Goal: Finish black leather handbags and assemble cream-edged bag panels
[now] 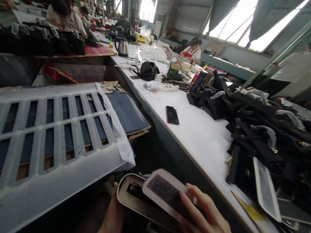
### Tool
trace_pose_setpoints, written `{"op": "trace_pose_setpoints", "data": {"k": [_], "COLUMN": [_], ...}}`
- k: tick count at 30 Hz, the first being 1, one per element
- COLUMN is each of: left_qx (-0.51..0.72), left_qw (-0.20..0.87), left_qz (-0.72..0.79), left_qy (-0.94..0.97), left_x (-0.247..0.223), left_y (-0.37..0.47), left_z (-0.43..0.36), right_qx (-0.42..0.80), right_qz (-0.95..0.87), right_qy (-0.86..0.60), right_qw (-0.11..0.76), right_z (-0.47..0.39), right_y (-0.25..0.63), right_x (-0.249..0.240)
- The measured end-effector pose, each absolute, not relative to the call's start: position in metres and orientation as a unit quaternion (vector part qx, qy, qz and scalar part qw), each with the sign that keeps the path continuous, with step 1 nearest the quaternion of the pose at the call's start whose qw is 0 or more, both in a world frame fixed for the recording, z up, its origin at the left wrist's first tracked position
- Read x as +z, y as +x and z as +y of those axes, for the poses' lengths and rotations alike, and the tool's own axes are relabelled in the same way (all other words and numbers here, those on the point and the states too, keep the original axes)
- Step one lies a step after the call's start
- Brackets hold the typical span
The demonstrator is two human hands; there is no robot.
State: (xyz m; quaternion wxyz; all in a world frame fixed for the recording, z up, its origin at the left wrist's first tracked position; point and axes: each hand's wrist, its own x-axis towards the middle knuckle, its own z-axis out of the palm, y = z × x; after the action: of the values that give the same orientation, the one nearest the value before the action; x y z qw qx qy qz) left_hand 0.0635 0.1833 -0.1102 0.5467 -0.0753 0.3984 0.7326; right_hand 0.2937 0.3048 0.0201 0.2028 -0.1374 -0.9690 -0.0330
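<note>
At the bottom centre, my left hand (114,215) grips the rounded left end of a dark bag (139,206) with a pale rim, its thumb on the near side. The bag's long, narrow opening faces up and is dark inside. In my right hand (208,226) is a pale panel (165,186) with rounded ends and a dark strip along its middle. This panel is tilted over the right part of the opening and hides it. My right fingers lie across its right end; some of them are blurred.
A white frame with slots (25,190) stands at left over boards (128,111). On the long white table (194,135) lie a phone (172,115) and heaped black bags (287,156). A kettle (122,47) stands farther back. Several people are around the tables.
</note>
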Motion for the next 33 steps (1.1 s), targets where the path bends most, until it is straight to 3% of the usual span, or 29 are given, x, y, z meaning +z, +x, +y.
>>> {"op": "trace_pose_setpoints", "data": {"k": [10, 19, 25, 33], "left_qx": [0.711, 0.691, 0.713, 0.711], "left_qw": [0.586, 0.580, 0.566, 0.617], "left_qz": [0.374, 0.423, 0.403, 0.326], "left_qy": [-0.102, -0.085, -0.095, -0.082], "left_x": [-0.096, -0.097, -0.092, -0.110], "left_y": [0.065, 0.062, 0.064, 0.060], "left_z": [0.183, 0.179, 0.180, 0.181], "right_qx": [0.130, -0.084, -0.151, 0.164], "right_qz": [-0.981, -0.993, -0.972, -0.974], "right_qy": [-0.144, -0.084, -0.158, -0.124], "right_qw": [0.018, 0.028, 0.083, -0.090], "right_z": [0.310, 0.319, 0.308, 0.307], "right_y": [0.244, 0.264, 0.254, 0.239], "right_x": [0.044, 0.028, 0.007, 0.048]}}
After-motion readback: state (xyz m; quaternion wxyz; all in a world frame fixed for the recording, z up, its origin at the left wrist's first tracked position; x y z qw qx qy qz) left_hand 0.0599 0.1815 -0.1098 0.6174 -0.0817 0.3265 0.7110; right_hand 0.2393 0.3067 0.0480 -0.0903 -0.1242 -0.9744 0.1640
